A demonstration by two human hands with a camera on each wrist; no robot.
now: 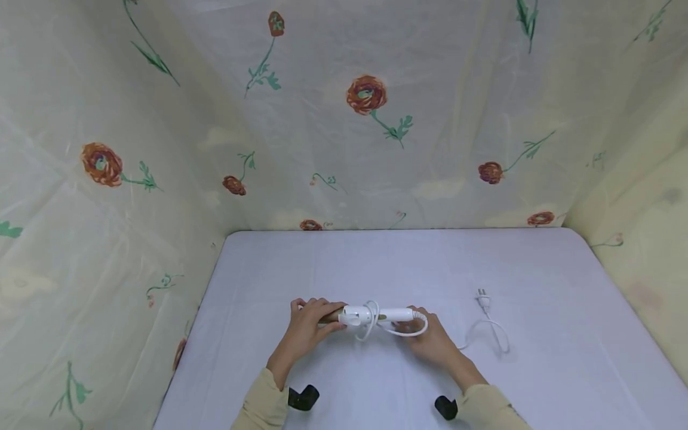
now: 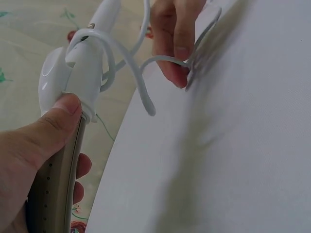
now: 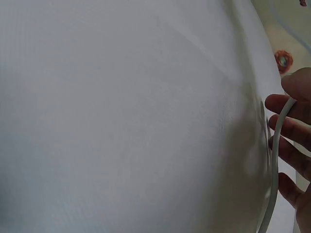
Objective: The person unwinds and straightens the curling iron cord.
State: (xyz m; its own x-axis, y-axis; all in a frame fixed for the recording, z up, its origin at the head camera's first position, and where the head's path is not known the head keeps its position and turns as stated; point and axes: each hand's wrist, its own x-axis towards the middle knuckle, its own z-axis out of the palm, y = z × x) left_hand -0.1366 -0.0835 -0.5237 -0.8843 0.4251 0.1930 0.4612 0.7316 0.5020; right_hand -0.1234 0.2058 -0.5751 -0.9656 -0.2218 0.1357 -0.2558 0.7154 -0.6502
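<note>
A hair straightener (image 1: 352, 315) with a white handle and a brown-gold barrel is held level above the white table. My left hand (image 1: 306, 327) grips it by the barrel, thumb along the near side; in the left wrist view the thumb presses close to the white handle. Loops of white cord (image 2: 140, 87) go around the handle. At the handle's end, my right hand (image 1: 432, 345) pinches the cord between thumb and fingers. The right wrist view has the cord (image 3: 275, 160) running across the curled fingers of that hand.
The cord's two-pin plug (image 1: 483, 300) lies on the table (image 1: 344, 263) to the right, with a loose curve of cord below it. Black straps (image 1: 303, 398) show at both wrists. Flower-patterned cloth (image 1: 430, 119) hangs around the table's back and sides.
</note>
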